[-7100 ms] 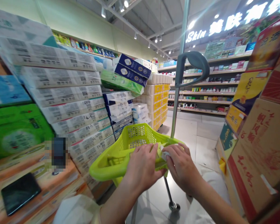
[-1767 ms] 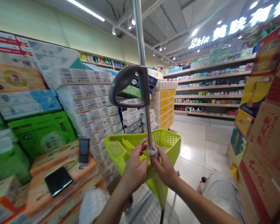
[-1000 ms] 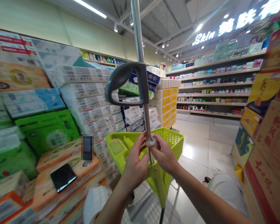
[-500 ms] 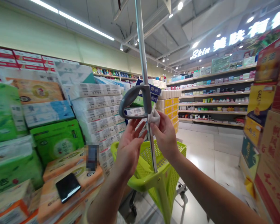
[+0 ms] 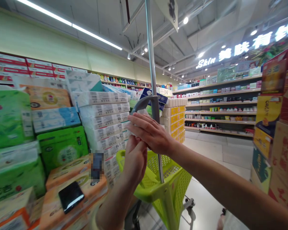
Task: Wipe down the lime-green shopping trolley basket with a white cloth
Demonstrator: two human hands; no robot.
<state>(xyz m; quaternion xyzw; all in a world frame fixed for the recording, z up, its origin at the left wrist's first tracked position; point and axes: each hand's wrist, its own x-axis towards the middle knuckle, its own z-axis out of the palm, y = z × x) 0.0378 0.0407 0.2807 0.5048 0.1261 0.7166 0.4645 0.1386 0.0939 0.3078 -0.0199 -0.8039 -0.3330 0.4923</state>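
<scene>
A grey loop handle (image 5: 144, 101) is fixed to a metal pole (image 5: 150, 51) that rises from a lime-green shopping basket cart (image 5: 150, 193). My right hand (image 5: 156, 134) lies across the lower part of the loop, its fingers together over a crumpled white tissue (image 5: 130, 126). Directly under it, my left hand (image 5: 137, 156) is closed, its fingertips meeting the right palm. What the left fingers grip is hidden. Both hands cover most of the tissue and the loop's lower bar.
Stacked tissue packs (image 5: 103, 110) stand to the left. A black phone (image 5: 71, 196) lies on an orange pack (image 5: 96, 188). Cartons (image 5: 284, 153) are piled on the right. Stocked shelves (image 5: 220, 121) line the back, beyond a pale tiled floor (image 5: 206, 153).
My right hand has moved left across the handle with the tissue, its fingers now laid flat over it. My left hand, open before, has closed beneath it. The view has shifted slightly.
</scene>
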